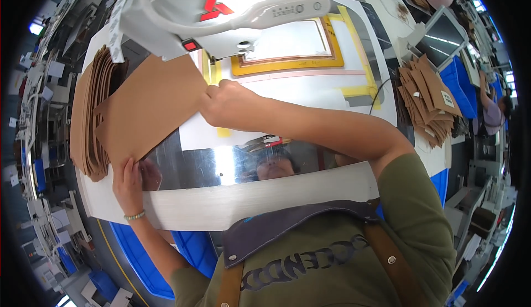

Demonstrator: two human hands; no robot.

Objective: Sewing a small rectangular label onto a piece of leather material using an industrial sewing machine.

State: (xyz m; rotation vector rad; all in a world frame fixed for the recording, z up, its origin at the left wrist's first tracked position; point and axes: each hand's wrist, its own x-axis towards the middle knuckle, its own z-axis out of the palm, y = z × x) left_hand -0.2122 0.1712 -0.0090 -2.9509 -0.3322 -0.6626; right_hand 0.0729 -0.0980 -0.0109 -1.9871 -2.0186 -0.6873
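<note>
Brown panel, long axis slanting near-left to far-right: left hand pinches its near corner, right hand grips its right end. Panel lies beyond left hand, leftward of right; stack of brown pieces at its left, yellow frame rightward.

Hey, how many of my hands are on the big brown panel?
2. Your left hand is at the brown panel's lower end, and your right hand grips its right-hand corner. Some fingers are hidden.
</note>
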